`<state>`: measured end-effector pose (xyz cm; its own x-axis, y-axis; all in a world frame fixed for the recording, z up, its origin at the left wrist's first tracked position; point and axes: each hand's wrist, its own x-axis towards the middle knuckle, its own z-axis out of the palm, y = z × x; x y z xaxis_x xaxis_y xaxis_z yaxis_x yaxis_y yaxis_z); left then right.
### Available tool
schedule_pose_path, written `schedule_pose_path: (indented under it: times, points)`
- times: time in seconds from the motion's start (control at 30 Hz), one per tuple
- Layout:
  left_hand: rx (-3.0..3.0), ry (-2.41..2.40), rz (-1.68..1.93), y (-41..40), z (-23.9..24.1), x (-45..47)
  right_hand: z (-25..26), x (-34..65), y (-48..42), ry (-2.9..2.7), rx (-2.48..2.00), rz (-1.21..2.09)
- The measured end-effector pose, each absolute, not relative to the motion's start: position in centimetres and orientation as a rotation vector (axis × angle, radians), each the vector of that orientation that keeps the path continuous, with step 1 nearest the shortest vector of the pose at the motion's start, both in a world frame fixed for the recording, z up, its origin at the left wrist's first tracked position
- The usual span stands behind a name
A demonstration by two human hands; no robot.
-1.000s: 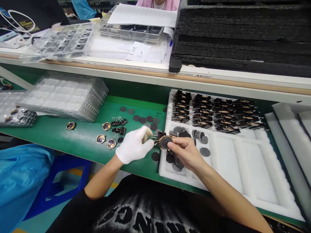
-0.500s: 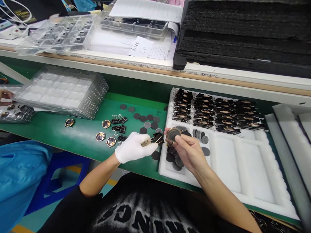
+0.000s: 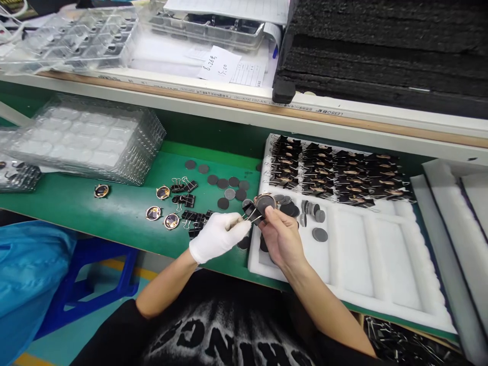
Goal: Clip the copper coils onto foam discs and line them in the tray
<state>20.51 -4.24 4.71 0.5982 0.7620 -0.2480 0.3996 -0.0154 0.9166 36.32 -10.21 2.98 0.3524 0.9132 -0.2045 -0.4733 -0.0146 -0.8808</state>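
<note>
My left hand (image 3: 220,235), in a white glove, pinches the wire handles of a black binder clip (image 3: 252,213). The clip's jaws are at the left edge of a round watch case (image 3: 266,202) with a dark grey disc over its face. My bare right hand (image 3: 284,236) holds this case between thumb and fingers. Whether the jaws grip the case cannot be made out. Left of my gloved hand lie several binder clips (image 3: 186,200) and watch cases, one of them a gold-rimmed watch case (image 3: 171,220). Loose grey discs (image 3: 222,183) are scattered on the green table (image 3: 125,203).
A white foam tray (image 3: 358,254) on the right bears rows of clipped watch cases (image 3: 320,170) and loose discs. Stacked clear plastic trays (image 3: 87,137) stand at the left. A shelf edge (image 3: 229,104) crosses above the table. More binder clips (image 3: 404,340) lie in a container at lower right.
The binder clip in my left hand has come right, up against the watch case. My right hand has shifted slightly left with the case. The co-worker's hand at far left has left the view.
</note>
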Motion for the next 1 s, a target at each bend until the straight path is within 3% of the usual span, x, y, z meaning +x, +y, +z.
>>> schedule_pose_path:
  times: [0.27, 0.4, 0.5, 0.6, 0.77, 1.0]
  points:
    - [1.631, 0.957, 0.359, -4.7, 4.4, 20.4, 2.3, 36.3, -10.3, -0.514, -1.08, 1.217]
    - [2.063, 0.786, 0.239, -2.2, 5.4, 18.2, 2.4, 37.0, -10.3, -0.384, -0.991, 1.229]
    - [2.343, 1.29, 0.373, 2.6, 5.3, 15.4, 2.8, 38.2, -10.2, -0.267, -0.974, 1.212]
    - [2.544, 1.803, 0.156, 7.7, 4.3, 12.9, 3.4, 38.9, -10.1, -0.292, -1.043, 1.247]
    - [2.621, 1.651, 0.187, 9.4, 3.7, 13.0, 4.4, 38.4, -10.0, -0.405, -1.113, 1.416]
    - [2.726, 1.098, 0.621, -0.6, 6.2, 18.6, 3.6, 37.2, -10.4, -0.825, -1.088, 1.415]
